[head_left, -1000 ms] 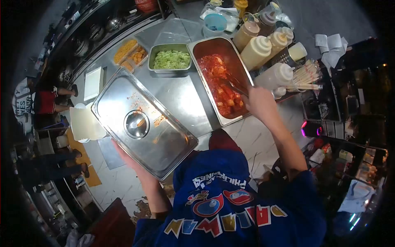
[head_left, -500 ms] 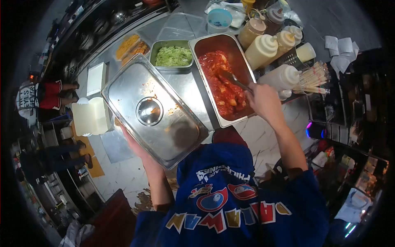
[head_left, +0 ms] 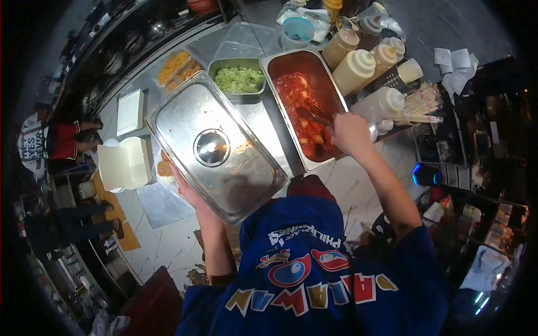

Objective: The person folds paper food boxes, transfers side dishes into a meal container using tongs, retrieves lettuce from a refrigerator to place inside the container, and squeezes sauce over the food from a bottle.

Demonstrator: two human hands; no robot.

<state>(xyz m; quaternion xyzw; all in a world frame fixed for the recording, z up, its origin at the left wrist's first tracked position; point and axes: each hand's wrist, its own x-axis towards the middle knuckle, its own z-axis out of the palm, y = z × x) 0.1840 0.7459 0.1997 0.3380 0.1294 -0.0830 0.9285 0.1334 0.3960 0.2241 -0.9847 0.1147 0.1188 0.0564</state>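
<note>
My left hand grips the lower left edge of a rectangular steel pan lid, tilted up, with a round recess in its middle and red smears on it. Its fingers are partly hidden under the lid. My right hand is closed around metal tongs, whose tips are down in chunky food in red sauce. That food lies in a deep steel pan, its far end showing bare, stained metal. What looks like a bun shows just beyond my left fingers.
A steel pan of shredded greens and a clear container of orange and yellow food stand behind the lid. Several squeeze bottles and skewers crowd the right. An open takeout box is at left. Other people stand farther left.
The tongs have shifted within the red sauce, and my right hand has turned slightly. The lid has moved a little right, showing more of the bun-like item beside it.
</note>
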